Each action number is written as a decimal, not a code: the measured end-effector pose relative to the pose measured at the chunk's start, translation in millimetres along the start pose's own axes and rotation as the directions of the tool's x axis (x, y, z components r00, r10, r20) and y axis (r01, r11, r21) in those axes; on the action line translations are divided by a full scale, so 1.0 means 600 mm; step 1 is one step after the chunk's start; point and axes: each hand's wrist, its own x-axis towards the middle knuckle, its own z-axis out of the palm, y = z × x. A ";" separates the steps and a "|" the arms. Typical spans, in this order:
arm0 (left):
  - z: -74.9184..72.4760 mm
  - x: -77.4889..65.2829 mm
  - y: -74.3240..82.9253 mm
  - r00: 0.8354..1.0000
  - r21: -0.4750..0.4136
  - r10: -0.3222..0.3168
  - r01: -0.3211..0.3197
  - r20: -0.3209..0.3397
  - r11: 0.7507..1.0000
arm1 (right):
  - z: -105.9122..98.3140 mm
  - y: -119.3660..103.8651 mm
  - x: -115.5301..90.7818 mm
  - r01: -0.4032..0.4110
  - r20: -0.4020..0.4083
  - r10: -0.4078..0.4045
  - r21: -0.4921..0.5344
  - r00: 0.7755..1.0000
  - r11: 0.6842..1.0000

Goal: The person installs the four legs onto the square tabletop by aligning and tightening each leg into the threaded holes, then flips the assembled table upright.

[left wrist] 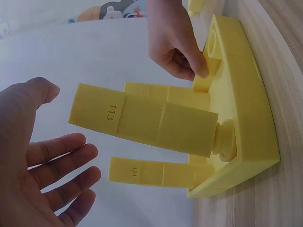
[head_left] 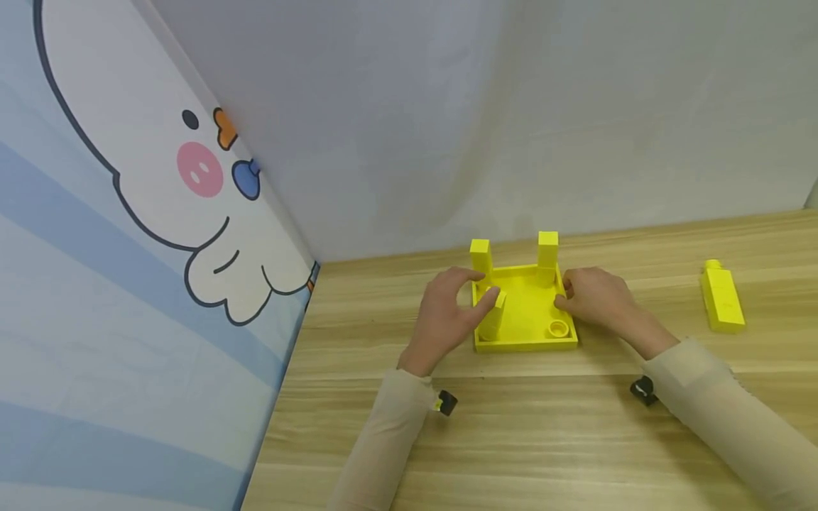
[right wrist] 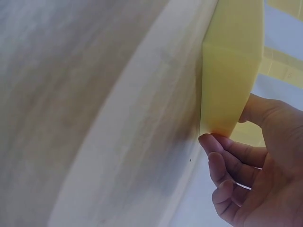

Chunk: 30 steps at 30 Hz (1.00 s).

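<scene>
A yellow square tray-like base (head_left: pixel 527 346) lies on the table, with yellow block legs standing at three corners. The round socket (head_left: pixel 558 328) at its front right corner holds no leg. My left hand (head_left: pixel 444 312) is beside the front left leg (head_left: pixel 491 323), fingers spread and loosely bent. In the left wrist view, a gap separates that hand from the leg marked 113 (left wrist: pixel 142 118), which leans a little over its ring-shaped socket (left wrist: pixel 229 141). My right hand (head_left: pixel 601 298) pinches the base's right wall, thumb inside and fingertips outside, as the right wrist view shows.
Another yellow leg (head_left: pixel 722 298) with a round knob lies on the table at the right. Behind the base rises a pale grey wall (head_left: pixel 396 142). A panel with a cartoon print (head_left: pixel 147 191) borders the table's left side.
</scene>
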 end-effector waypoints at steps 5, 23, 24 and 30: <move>0.005 -0.003 0.006 1.000 0.014 0.012 -0.012 0.024 1.000 | 0.001 0.001 0.002 -0.001 0.005 0.001 0.001 1.000 1.000; 0.018 0.004 -0.003 0.999 0.015 0.033 -0.034 0.042 0.999 | 0.004 0.013 0.016 0.009 0.011 -0.009 0.010 1.000 1.000; 0.018 0.004 -0.003 0.998 0.013 0.036 -0.036 0.045 0.999 | 0.004 0.014 0.017 0.011 0.011 -0.011 0.012 1.000 1.000; 0.020 0.008 -0.003 0.996 0.007 0.069 -0.069 0.051 0.998 | 0.006 0.018 0.024 0.020 0.012 -0.020 0.017 1.000 1.000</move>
